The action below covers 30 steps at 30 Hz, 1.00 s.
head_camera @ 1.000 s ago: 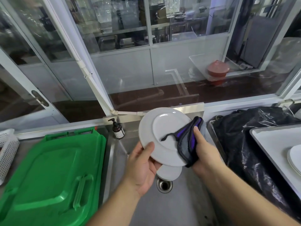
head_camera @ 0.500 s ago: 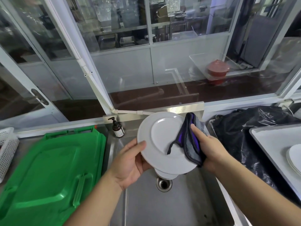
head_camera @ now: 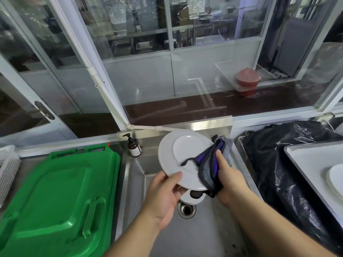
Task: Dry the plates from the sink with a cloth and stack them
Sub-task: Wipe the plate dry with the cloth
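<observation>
Fingers of left hand (head_camera: 163, 193) pinch near rim of white plate (head_camera: 183, 158), tilted above sink (head_camera: 167, 238); right hand (head_camera: 229, 178) grips dark cloth (head_camera: 208, 167) against plate's right side. Second plate (head_camera: 193, 199) below, mostly hidden. Green lid (head_camera: 55, 197) left, black bag (head_camera: 278, 164) right. Soap bottle (head_camera: 134, 147) label unreadable. Stacked plates (head_camera: 336, 179) cut off far right.

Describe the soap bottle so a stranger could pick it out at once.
Find the steel sink between the green bin lid and black bag. At its back left corner stands a brown pump bottle with a white label, the only bottle there.
</observation>
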Each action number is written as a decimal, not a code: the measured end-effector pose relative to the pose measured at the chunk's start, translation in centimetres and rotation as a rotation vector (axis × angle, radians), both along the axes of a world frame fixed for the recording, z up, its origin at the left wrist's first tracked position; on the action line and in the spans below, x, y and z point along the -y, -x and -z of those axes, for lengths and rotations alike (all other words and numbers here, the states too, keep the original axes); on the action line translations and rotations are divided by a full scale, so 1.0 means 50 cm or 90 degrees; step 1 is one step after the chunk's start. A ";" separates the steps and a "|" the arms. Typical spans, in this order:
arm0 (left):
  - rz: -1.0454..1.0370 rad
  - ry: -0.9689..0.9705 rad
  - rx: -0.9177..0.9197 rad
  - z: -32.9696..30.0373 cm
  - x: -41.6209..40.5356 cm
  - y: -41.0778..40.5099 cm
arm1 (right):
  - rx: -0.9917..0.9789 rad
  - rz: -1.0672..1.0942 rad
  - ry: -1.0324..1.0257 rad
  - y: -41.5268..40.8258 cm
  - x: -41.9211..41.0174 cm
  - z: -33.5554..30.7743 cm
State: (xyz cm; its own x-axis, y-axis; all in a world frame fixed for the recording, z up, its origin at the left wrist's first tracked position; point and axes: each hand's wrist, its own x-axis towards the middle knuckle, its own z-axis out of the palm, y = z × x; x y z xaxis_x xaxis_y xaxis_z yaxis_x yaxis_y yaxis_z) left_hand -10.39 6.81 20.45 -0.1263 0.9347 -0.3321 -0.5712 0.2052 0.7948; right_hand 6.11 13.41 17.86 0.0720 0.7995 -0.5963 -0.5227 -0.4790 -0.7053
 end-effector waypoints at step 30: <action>0.075 -0.031 0.036 -0.038 0.004 0.072 | 0.106 -0.068 -0.065 -0.003 -0.001 -0.052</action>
